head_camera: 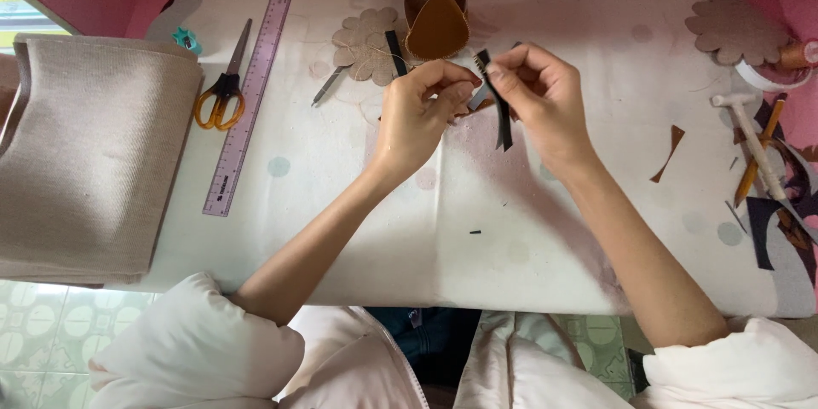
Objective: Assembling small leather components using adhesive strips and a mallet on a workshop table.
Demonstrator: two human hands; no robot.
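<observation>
Both my hands are raised over the middle of the white table [358, 230]. My right hand [537, 94] pinches the top of a narrow black strip [501, 119] with stitch holes along its edge; the strip hangs down from my fingers. My left hand [422, 115] is pinched shut right beside the strip's upper end, fingertips touching it; whether it holds a needle or thread I cannot tell. Just beyond my hands sits a small brown leather piece [436, 21] on a flower-shaped tan mat [365, 43], with another black strip [395, 53] lying by it.
Orange-handled scissors [221, 85] and a pink ruler [247, 102] lie at the left, next to folded beige cloth [85, 153]. A metal tool [327, 85] lies near the mat. At the right are a white mallet [754, 141], a pencil [758, 153], leather scraps [669, 153] and another flower mat [734, 27].
</observation>
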